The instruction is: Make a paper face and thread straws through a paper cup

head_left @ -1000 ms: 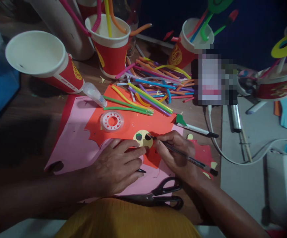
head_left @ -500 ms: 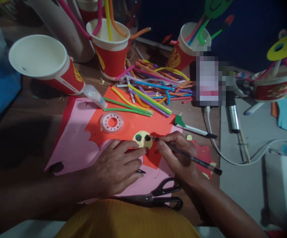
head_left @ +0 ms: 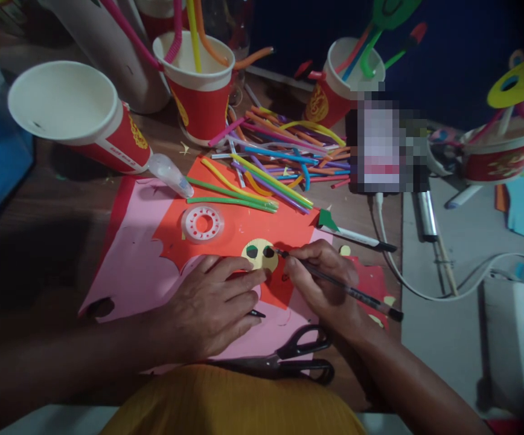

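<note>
We are resting our left hand [head_left: 219, 296], fingers loosely outstretched, on the yellow disc [head_left: 260, 255] atop the orange sheet [head_left: 284, 225], seemingly steadying it, while our right hand [head_left: 320, 293] is holding the pen [head_left: 366, 295] above that sheet in a pinched grip near its tip, probably for finer control.

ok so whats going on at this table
A person's right hand holds a slim black pen, its tip at one of two dark spots on a round pale-yellow piece of paper. The left hand lies across the papers, its fingers at the disc's lower edge. Underneath are orange and pink sheets. Black scissors lie close to the person, with a pile of colourful straws beyond.
</note>
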`<state>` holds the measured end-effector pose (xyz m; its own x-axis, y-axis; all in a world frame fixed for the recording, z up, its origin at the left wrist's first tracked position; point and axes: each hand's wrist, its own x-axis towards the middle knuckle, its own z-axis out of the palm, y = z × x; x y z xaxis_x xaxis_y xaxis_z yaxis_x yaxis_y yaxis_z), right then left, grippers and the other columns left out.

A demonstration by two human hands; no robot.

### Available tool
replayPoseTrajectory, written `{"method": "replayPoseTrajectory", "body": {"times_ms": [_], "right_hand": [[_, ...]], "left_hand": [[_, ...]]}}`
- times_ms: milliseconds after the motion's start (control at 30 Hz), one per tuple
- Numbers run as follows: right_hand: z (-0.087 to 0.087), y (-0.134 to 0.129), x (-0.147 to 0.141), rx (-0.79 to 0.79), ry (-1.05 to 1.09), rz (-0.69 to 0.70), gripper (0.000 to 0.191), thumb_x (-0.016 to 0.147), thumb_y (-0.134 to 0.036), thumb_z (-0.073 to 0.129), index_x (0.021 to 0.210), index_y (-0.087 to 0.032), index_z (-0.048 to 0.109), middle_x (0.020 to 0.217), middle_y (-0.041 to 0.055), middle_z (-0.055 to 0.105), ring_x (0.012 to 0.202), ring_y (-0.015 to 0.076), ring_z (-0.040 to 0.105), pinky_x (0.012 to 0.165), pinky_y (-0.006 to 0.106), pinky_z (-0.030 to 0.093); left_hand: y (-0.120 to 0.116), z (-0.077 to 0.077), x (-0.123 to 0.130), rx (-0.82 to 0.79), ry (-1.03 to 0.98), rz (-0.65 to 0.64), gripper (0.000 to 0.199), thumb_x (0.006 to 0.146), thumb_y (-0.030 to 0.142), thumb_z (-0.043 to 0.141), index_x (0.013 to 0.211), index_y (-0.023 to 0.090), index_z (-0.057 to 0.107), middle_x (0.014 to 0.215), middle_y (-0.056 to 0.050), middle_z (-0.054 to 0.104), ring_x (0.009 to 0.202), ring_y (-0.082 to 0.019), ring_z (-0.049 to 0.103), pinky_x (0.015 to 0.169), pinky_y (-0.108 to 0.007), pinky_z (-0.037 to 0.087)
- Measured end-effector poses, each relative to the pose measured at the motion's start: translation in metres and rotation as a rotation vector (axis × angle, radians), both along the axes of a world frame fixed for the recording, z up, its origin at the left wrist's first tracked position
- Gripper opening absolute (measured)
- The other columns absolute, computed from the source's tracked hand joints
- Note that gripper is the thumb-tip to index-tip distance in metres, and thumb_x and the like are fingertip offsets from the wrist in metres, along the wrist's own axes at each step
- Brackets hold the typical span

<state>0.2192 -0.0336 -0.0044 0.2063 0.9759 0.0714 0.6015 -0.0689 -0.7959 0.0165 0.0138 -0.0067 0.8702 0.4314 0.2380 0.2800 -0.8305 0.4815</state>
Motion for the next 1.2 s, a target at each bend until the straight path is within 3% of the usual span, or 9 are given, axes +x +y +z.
{"method": "replayPoseTrajectory", "body": {"times_ms": [1200], "right_hand": [[-0.0084,0.0012,-0.0002,0.063,-0.04,0.013,0.003,0.08,-0.021,0.062,0.079,-0.021,0.059,0.067,-0.0009,0.066,0.052,0.0106,0.061,0.048,0.021,0.048]], "left_hand": [[-0.0012,-0.0014,-0.0011,-0.02,-0.006,0.009,0.015,0.088,0.027,0.052,0.083,0.019,0.064,0.116,-0.002,0.066,0.104,-0.023,0.05,0.081,-0.036,0.033]]}}
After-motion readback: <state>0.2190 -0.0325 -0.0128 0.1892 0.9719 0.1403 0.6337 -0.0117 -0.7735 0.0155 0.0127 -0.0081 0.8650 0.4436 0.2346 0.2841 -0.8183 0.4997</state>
